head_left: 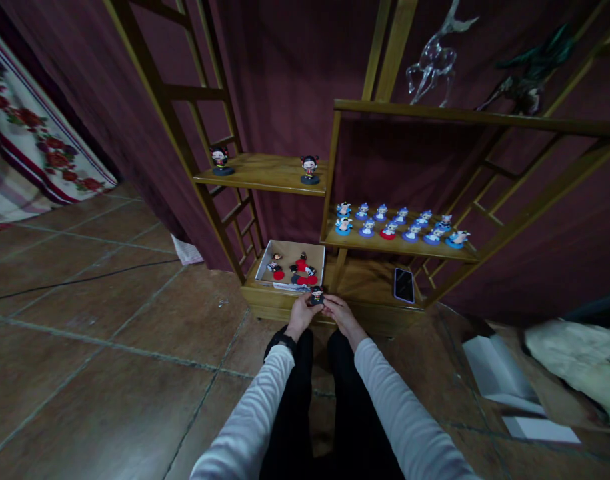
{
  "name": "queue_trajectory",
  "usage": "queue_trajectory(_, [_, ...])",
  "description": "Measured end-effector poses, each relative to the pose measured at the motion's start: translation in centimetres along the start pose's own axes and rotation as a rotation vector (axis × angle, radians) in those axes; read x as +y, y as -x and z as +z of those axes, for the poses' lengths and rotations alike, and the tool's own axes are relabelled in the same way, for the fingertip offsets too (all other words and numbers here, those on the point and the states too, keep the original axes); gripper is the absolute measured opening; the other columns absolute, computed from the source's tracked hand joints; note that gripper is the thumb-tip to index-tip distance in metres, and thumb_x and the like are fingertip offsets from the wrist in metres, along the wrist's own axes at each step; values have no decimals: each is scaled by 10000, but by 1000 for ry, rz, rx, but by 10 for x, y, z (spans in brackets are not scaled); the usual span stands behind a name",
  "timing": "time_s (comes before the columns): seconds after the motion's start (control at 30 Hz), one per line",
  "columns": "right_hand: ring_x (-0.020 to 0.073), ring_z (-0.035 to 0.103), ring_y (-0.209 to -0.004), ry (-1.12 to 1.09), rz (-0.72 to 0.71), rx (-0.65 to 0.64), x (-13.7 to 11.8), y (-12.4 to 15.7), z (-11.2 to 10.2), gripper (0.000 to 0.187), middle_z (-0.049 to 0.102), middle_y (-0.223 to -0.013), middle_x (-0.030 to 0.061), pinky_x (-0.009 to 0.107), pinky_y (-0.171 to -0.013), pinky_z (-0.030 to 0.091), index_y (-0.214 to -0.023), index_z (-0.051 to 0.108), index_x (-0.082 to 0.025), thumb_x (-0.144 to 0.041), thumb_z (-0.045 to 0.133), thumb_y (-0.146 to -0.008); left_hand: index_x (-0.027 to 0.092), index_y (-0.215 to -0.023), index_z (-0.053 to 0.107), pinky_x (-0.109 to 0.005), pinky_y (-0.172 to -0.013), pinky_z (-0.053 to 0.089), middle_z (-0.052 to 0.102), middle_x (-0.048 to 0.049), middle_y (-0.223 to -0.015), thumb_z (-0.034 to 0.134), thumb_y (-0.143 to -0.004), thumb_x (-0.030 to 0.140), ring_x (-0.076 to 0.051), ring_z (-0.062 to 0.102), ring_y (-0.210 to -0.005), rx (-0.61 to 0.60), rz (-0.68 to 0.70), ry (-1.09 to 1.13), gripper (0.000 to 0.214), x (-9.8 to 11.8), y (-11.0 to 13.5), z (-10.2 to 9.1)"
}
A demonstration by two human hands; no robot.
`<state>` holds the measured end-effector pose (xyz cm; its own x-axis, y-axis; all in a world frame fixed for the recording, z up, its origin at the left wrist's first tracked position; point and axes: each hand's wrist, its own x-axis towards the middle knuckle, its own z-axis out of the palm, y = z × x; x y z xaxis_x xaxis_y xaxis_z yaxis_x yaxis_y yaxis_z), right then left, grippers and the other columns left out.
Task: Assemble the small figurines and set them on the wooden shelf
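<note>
Between my two hands, just in front of the low wooden shelf, is a small black-haired figurine on a dark base, held upright. My left hand is closed on its left side, and the fingers of my right hand pinch it from the right. Right behind it, an open cardboard box on the bottom shelf holds several more figurines, lying in red and black. Two similar figurines, one at the left and one at the right, stand on the upper left shelf.
Several blue and purple figurines stand in two rows on the right shelf. A phone lies at the bottom right. Above are a glass deer and a dark statue. White box pieces lie on the floor.
</note>
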<state>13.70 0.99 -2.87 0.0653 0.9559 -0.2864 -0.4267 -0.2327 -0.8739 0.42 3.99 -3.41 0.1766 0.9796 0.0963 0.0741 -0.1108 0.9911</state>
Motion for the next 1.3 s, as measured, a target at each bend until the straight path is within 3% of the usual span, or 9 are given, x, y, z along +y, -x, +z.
queue_trajectory(0.37, [87,554,-578,-22,18,-4,-2,1,1,326,634,-640,-17,266,-669,475,-859,653,-184,-312,732,-569,129,-883,650,-274,-705,472,669,-37,-777,726,-553,178,-150,603,-701,0,-33,33,341,3,1,1])
queue_trajectory(0.73, [103,570,-568,-38,19,81,1,-3,2,221,653,-656,11,253,-607,474,-813,653,-165,-293,683,-635,127,-898,641,-288,-753,456,671,-45,-855,723,-552,153,-154,598,-747,-160,-63,147,357,-6,-1,-2])
queue_trajectory(1.3, [111,589,-594,-4,74,41,-5,-2,0,191,653,-667,-9,260,-642,464,-718,603,-176,-223,673,-547,131,-950,659,-283,-783,419,669,-51,-869,755,-532,162,-153,583,-774,-335,-184,246,430,11,5,-12])
